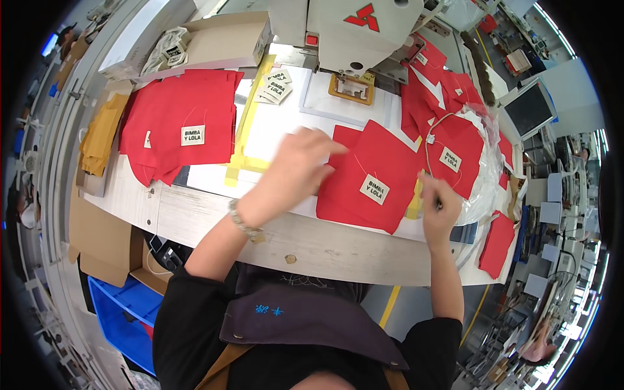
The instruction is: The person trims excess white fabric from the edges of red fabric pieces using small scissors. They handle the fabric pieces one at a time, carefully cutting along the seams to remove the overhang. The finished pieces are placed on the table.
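Observation:
A red fabric piece with a sewn-on white label (375, 188) lies on top of other red pieces at the table's front. By its left edge is my left hand (296, 170), slightly blurred, thumb and forefinger apart and nothing seen between them. My right hand (441, 207) is at the right side of this pile, its fingers curled closed. Something small and dark shows inside that fist, too little to name. Just beyond the pile stands a sewing machine (364, 39) with a brass-coloured clamp frame (351, 90) under its head.
On the left rests a stack of labelled red pieces (188, 110), beside yellow-brown pieces (101, 140). Loose white labels (276, 88) lie near an open cardboard box (227, 42). More red pieces (465, 149) and clear plastic are at the right. A blue crate (123, 325) is below the table.

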`<state>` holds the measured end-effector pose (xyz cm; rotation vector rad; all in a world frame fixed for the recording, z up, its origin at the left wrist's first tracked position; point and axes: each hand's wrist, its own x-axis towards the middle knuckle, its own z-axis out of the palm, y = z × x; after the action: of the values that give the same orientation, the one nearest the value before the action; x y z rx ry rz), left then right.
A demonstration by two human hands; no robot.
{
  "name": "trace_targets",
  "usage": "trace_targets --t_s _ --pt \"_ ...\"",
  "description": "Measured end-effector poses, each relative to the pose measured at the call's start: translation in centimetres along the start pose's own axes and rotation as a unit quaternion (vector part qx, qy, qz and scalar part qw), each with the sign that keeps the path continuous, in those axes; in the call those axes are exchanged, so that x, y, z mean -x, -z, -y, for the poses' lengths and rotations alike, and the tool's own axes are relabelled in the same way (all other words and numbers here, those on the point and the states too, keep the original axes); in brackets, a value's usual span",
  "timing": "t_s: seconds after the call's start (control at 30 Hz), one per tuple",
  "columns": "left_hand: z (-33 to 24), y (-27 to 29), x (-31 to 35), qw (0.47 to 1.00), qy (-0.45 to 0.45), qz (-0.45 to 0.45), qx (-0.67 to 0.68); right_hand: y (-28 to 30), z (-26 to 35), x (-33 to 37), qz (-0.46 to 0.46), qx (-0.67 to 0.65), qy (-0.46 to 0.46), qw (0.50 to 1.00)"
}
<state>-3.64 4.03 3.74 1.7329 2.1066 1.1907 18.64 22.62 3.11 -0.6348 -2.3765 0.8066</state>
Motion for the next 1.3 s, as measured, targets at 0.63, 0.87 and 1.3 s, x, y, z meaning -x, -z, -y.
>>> trace_targets --t_s 0.63,0.87,1.3 --pt "-1.0 -7.1 -5.4 0.962 -0.058 0.266 -0.004 -6.0 -0.7 -3.5 -0.018 0.143 -0.103 0.984" --pt "-1.1 -9.0 -4.2 0.981 -0.110 0.157 -0.009 -6.9 -1.7 -3.2 -0.043 0.228 -0.044 0.972" --pt "-1.8 -7.5 0.1 0.912 -0.395 0.060 -0.097 -7.9 -2.7 -2.8 -0.062 0.313 0.016 0.948"
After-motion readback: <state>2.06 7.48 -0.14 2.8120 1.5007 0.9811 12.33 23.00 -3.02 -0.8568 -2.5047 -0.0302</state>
